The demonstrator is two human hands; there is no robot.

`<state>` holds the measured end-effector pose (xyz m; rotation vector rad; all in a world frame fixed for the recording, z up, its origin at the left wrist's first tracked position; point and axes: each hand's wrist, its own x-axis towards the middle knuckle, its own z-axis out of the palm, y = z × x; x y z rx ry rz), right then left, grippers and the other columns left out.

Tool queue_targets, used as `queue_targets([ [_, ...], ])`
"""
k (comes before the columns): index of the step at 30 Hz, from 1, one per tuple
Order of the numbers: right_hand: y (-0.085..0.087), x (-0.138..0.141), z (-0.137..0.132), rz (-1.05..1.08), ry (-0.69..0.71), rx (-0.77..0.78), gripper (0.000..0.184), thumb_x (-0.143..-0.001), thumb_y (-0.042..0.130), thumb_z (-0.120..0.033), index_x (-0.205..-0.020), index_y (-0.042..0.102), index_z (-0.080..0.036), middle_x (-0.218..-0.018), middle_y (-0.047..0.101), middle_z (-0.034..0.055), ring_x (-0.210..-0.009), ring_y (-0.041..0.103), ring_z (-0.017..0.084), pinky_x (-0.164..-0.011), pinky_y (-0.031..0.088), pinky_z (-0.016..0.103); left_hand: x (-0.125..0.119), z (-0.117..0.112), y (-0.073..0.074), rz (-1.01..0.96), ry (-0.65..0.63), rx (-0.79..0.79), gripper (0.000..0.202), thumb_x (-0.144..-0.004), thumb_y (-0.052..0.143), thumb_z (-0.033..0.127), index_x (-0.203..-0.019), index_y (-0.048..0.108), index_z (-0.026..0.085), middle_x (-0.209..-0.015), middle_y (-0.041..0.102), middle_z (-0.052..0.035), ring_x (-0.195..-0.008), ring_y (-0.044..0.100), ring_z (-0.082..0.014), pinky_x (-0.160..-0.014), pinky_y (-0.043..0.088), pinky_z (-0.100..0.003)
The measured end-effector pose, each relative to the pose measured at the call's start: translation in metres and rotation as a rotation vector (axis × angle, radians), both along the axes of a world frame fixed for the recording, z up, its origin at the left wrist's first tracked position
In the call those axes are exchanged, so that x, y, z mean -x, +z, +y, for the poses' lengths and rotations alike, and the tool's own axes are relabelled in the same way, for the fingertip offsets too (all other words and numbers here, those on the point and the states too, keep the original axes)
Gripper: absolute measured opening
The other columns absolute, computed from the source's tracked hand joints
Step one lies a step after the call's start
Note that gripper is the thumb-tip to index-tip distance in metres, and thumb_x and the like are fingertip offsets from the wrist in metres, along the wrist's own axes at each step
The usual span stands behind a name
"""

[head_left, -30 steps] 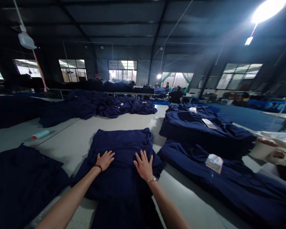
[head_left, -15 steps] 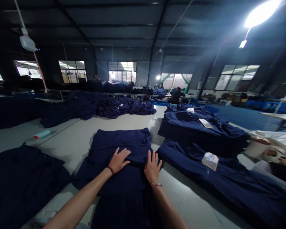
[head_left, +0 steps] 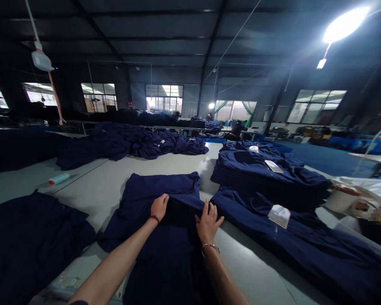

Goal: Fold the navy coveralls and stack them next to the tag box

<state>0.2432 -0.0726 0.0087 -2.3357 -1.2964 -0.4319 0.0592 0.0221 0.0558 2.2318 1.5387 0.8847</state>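
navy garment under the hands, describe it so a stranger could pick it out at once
On the long grey table, find the nearest row of navy clothing. The middle piece has the left hand and right hand resting on it, while its right neighbour carries a white tag.

A folded garment (head_left: 158, 184) lies on a long work table (head_left: 92, 199), with two stacks of garments (head_left: 273, 178) to its right and another pile (head_left: 28, 237) to its left. A bottle (head_left: 59, 178) lies on the table ahead of that pile, and a long heap of garments (head_left: 130, 142) lies behind.
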Motion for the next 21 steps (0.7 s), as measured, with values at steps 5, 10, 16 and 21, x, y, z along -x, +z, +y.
queue_targets([
  [5, 0.026, -0.011, -0.001, -0.015, 0.011, 0.004, 0.06, -0.084, 0.043, -0.016, -0.143, 0.034, -0.028, -0.116, 0.055, 0.0106, -0.11, 0.046, 0.026, -0.104, 0.021, 0.049, 0.003, -0.004, -0.008, 0.032, -0.095, -0.027, 0.037, -0.099, 0.028, 0.035, -0.109, 0.062, 0.025, -0.11, 0.068, -0.0022, -0.101, 0.062, -0.0162, -0.089, 0.043, -0.026],
  [10, 0.023, -0.043, -0.014, -0.048, 0.023, 0.088, 0.047, -0.078, 0.047, -0.009, -0.118, 0.059, -0.031, -0.111, 0.058, 0.0068, -0.098, 0.049, 0.021, -0.075, 0.035, 0.03, 0.021, -0.004, -0.025, 0.242, -0.297, -0.059, 0.047, -0.09, 0.046, 0.053, -0.13, 0.049, 0.03, -0.134, 0.055, -0.0022, -0.128, 0.044, -0.0225, -0.113, 0.011, -0.051],
  [16, 0.01, -0.05, -0.022, -0.018, -0.058, 0.066, 0.044, -0.078, 0.043, -0.009, -0.11, 0.065, -0.029, -0.121, 0.058, 0.0075, -0.107, 0.048, 0.024, -0.088, 0.031, 0.039, 0.04, -0.004, -0.047, 0.449, -0.325, -0.018, 0.069, -0.084, 0.051, 0.056, -0.145, 0.025, 0.036, -0.15, 0.033, -0.0056, -0.14, 0.019, -0.0304, -0.106, 0.001, -0.067],
  [21, 0.031, -0.023, -0.003, -0.022, 0.229, -0.012, 0.055, -0.077, 0.035, -0.006, -0.121, 0.06, -0.026, -0.134, 0.052, 0.0034, -0.122, 0.041, 0.018, -0.102, 0.026, 0.032, 0.036, -0.006, -0.045, 0.474, -0.404, -0.031, 0.063, -0.09, 0.049, 0.044, -0.145, 0.021, 0.04, -0.151, 0.03, -0.0024, -0.141, 0.017, -0.0279, -0.107, 0.006, -0.066],
])
